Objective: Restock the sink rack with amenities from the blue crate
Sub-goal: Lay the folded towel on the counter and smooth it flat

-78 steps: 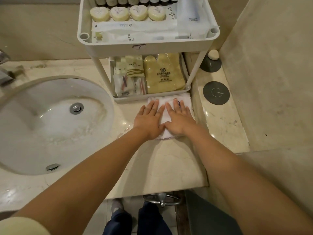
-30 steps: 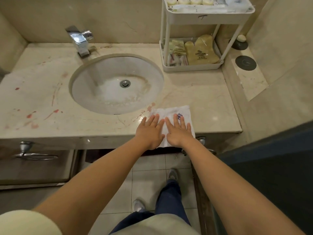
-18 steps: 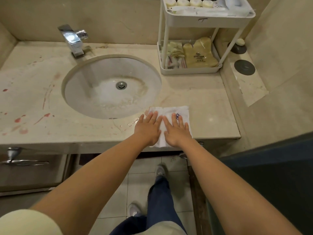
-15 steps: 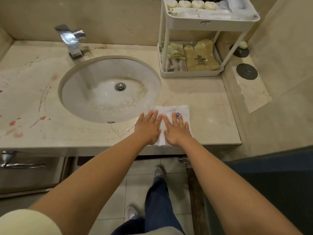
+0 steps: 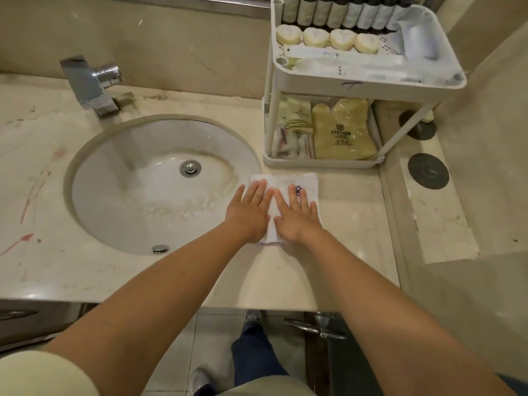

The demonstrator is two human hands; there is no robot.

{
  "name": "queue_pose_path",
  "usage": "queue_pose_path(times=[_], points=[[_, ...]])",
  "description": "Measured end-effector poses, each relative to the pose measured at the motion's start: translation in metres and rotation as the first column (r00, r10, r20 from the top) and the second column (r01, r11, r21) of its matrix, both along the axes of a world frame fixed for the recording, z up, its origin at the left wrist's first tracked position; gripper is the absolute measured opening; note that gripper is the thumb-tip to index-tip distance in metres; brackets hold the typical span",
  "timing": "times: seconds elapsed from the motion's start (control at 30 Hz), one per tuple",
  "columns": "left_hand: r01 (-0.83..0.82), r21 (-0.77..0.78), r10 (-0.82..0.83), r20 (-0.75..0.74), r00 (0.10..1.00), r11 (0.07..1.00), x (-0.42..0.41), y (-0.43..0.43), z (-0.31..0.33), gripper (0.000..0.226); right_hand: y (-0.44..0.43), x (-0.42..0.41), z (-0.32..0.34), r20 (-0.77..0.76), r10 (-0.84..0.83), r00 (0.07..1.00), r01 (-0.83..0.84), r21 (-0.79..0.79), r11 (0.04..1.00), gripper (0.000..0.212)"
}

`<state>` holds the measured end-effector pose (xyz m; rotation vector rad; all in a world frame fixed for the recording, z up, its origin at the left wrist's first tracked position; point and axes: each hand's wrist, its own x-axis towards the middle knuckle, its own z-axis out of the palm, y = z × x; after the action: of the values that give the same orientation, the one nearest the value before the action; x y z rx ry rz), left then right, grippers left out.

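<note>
The pale marble desk [image 5: 285,275] is running wide in front of me, and the round white sink [image 5: 137,195] is sitting sunk into it on my left. The white two-level rack [image 5: 368,87] is standing at the back right of the desk, just to the right of the sink and close to the wall.

I am reaching both bare arms forward over the desk's front edge. A folded white towel [image 5: 278,180] is lying flat on the desk just in front of the rack's lower tray, with its left edge near the sink's rim. My left grip [image 5: 250,215] is lying open on the towel's left half, fingers straight and pressing down. My right grip [image 5: 297,221] is doing the same on the right half, open and flat beside a small purple mark stitched into the cloth. The two are lying side by side, almost touching, and neither is holding anything.

A square chrome tap [image 5: 91,87] is standing behind the sink. In the rack's lower tray a yellow pouch [image 5: 343,132] is leaning on the right, with small packets [image 5: 297,118] crowding beside it on the left. On the top tray a row of dark bottles [image 5: 337,10] is standing at the back, four round cream soaps [image 5: 315,37] are sitting in a line in front of them, and white wrapped items [image 5: 357,61] are lying across the front. A dark round disc [image 5: 428,170] is lying on the ledge to the right of the rack, and the metal drain [image 5: 190,168] is shining in the middle of the sink.
</note>
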<state>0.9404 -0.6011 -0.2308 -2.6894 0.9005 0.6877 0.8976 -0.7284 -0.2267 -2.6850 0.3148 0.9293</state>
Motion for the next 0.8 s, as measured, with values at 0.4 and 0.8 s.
queue_pose_path(times=[0.4,0.8], points=[[-0.012,-0.041,0.013,0.029,0.999,0.999,0.007,-0.008,-0.003,0.062,-0.015,0.015,-0.005,0.057,0.058,0.997,-0.056,-0.026,0.998,0.066],[-0.001,-0.010,0.001,0.022,1.000,1.000,-0.059,0.031,-0.003,0.063,0.027,-0.050,-0.002,0.030,0.061,0.998,-0.060,-0.029,0.998,0.065]])
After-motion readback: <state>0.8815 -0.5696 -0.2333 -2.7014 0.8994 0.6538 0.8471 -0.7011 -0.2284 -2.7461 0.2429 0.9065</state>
